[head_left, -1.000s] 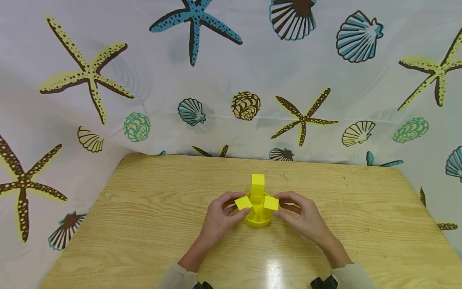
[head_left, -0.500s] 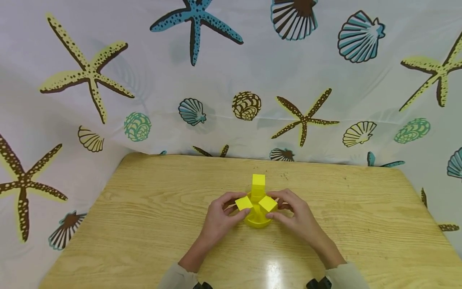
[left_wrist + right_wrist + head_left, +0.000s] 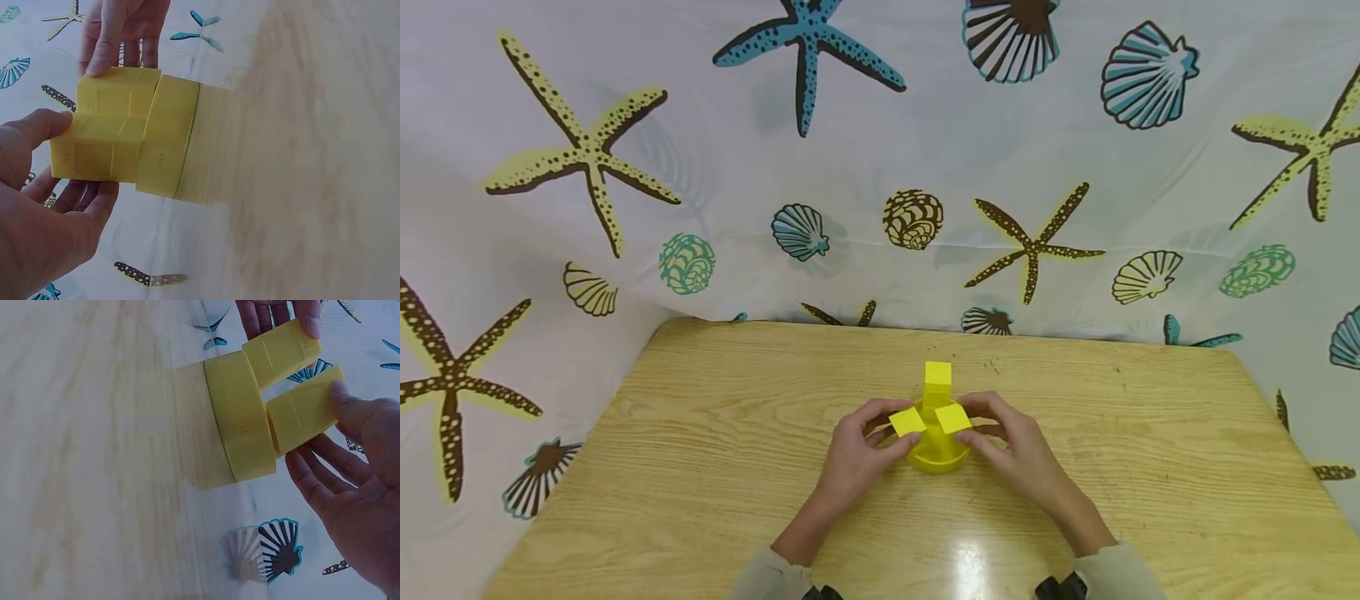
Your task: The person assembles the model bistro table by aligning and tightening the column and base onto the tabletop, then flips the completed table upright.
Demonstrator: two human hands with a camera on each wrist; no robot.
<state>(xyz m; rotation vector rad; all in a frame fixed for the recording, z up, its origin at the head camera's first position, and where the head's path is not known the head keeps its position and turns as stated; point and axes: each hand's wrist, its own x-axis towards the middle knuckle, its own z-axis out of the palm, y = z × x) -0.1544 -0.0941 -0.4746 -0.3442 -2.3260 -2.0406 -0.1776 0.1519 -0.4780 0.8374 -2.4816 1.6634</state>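
A shallow round yellow base (image 3: 938,467) stands on the wooden table, its side wall (image 3: 169,134) plain in the left wrist view. Three yellow square-topped blocks rise from it. My left hand (image 3: 859,450) pinches the left block (image 3: 907,422) near its top, thumb in front and fingers behind. With thumb and fingers my right hand (image 3: 1018,446) grips the right block (image 3: 953,418) the same way. In the right wrist view this right block (image 3: 303,412) sits at the base, tilted slightly. The back block (image 3: 937,379) stands untouched between the two others. The lower ends of the blocks are partly hidden.
The wooden table (image 3: 715,467) extends around the base on all sides. Behind it and at both sides hangs a white cloth (image 3: 850,167) printed with starfish and shells.
My right hand has moved left, bringing the right block inward and turning it, so it now stands closer to the left block. The left hand and its block have hardly moved.
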